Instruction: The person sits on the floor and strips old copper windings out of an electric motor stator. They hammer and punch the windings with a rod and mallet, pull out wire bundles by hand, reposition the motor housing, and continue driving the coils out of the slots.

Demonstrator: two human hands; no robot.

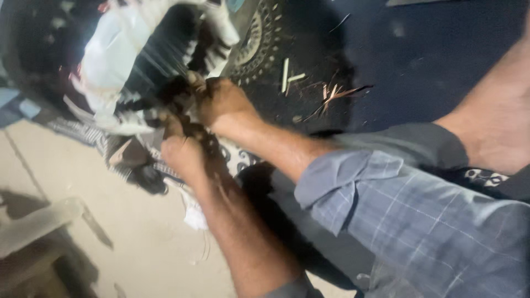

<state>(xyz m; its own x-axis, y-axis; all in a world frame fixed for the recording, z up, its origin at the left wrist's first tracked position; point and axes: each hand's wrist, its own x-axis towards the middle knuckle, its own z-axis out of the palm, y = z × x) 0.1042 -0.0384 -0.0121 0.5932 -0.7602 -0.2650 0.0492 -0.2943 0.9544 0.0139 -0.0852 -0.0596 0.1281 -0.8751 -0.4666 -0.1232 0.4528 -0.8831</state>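
You are gripping a dark bundle (185, 105) with both fists closed: the left hand (182, 154) below, the right hand (221, 99) above, against white sacking (118, 55). You look mid-binding; tightening next calls for steady opposed pulls. Splints (290, 76) lie beyond.

A: What blocks access around the dark patterned mat (386, 60)?

B: Its left edge is crowded by a bundle of white cloth and dark strands (138, 60). Splinters (331, 94) litter its middle. Its upper right surface is open.
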